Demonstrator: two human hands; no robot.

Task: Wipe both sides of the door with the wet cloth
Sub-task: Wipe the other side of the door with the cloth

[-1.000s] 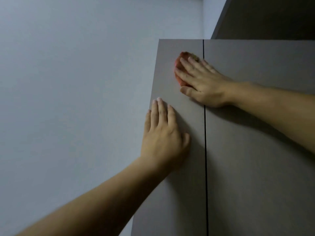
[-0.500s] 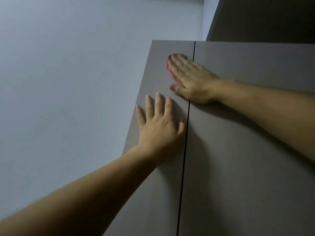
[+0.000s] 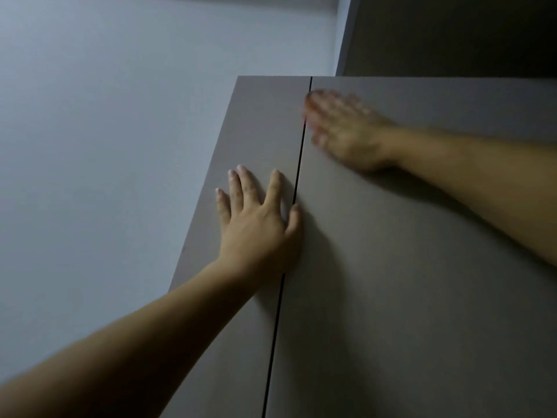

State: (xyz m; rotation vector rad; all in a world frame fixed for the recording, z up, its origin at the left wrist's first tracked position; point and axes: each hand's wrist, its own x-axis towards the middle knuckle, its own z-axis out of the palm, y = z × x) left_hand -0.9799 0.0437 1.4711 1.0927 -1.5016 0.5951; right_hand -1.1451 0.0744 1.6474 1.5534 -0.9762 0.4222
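From the lower left of the frame a bare forearm reaches up to the left hand, which lies flat with fingers spread on the left door panel, holding nothing, its thumb at the dark seam. Beyond the seam, near the top of the right door panel, the right hand is smeared by blur; I cannot tell how its fingers lie or whether the cloth sits under it. A pale wall fills the upper left.

Single head view, close to the door, seemingly angled upward
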